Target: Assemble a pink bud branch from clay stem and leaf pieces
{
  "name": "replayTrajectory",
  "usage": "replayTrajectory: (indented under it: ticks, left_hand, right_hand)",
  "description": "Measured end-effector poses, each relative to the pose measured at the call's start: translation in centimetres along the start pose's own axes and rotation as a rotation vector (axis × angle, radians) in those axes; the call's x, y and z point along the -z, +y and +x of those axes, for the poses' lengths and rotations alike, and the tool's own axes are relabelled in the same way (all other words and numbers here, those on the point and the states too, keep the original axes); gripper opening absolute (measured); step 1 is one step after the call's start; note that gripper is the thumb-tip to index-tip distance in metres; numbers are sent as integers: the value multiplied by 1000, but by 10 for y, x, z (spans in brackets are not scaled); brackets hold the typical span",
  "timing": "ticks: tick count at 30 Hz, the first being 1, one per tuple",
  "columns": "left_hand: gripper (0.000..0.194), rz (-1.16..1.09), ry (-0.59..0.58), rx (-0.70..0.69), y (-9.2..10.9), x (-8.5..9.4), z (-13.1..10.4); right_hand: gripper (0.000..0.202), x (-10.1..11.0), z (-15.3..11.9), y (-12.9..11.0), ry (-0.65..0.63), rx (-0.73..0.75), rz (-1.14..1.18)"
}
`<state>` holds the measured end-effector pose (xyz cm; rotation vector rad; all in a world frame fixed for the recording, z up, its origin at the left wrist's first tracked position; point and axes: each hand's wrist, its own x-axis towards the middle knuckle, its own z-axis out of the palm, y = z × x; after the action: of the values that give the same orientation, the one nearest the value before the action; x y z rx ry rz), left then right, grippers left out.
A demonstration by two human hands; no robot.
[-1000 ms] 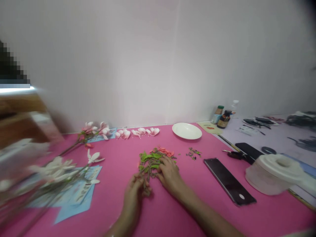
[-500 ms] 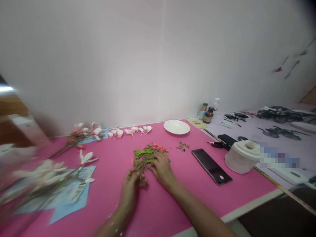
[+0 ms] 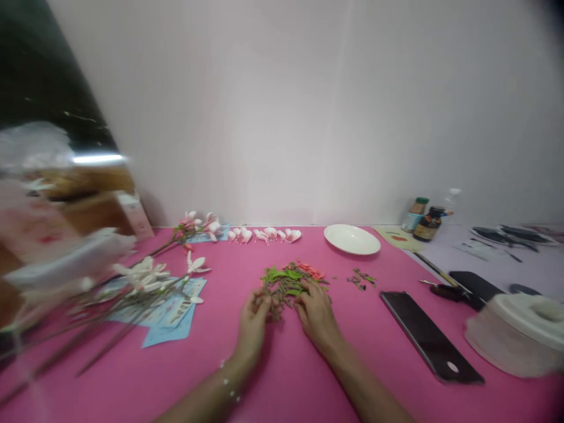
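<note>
A loose pile of small brown stem-like pieces and bright green pieces (image 3: 286,277) lies on the pink tabletop, with coral-pink pieces (image 3: 311,270) along its far right side. At the near left edge of this pile, my left hand (image 3: 254,320) has its thumb and fingers drawn together; what sits between the tips is blurred, with brown bits close by. My right hand (image 3: 318,314) rests at the near right edge, palm down, fingers spread and bent over the brown pieces. Pink-and-white petal clusters (image 3: 267,235) stand in a row beyond the pile.
Artificial magnolia stems (image 3: 145,276) lie on blue cards (image 3: 170,333) at left, near boxes and plastic wrap. A white plate (image 3: 351,239) stands at the back. Rightward are a phone (image 3: 429,335), scissors (image 3: 453,292), a white lidded tub (image 3: 513,335), small bottles (image 3: 429,223) and scattered scraps (image 3: 362,278).
My view has swung to the left, so everything appears farther right and more shows at left. Both hands stay at the pile; the fingers have shifted only slightly.
</note>
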<state>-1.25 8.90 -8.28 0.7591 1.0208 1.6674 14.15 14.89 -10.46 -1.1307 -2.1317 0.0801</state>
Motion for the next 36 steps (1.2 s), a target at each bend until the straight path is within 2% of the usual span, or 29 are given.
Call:
replayTrajectory:
  ticks: [9, 15, 21, 24, 30, 36]
  left_hand:
    - [30, 6, 68, 59, -5, -2, 15]
    - [35, -37, -35, 90, -5, -4, 25]
    - [33, -43, -183, 84, -7, 8, 25]
    - [30, -32, -239, 85, -8, 12, 21]
    - [18, -38, -296, 115, -13, 16, 14]
    - [20, -134, -263, 200, -15, 17, 8]
  right_hand:
    - [14, 2, 3, 8, 83, -23, 167]
    - [20, 17, 3, 4, 134, -125, 289]
    - [21, 24, 2, -4, 88, -376, 524]
    - [19, 23, 3, -8, 77, -326, 503]
    - [8, 19, 5, -12, 21, -69, 293]
    - [17, 15, 5, -8, -13, -40, 241]
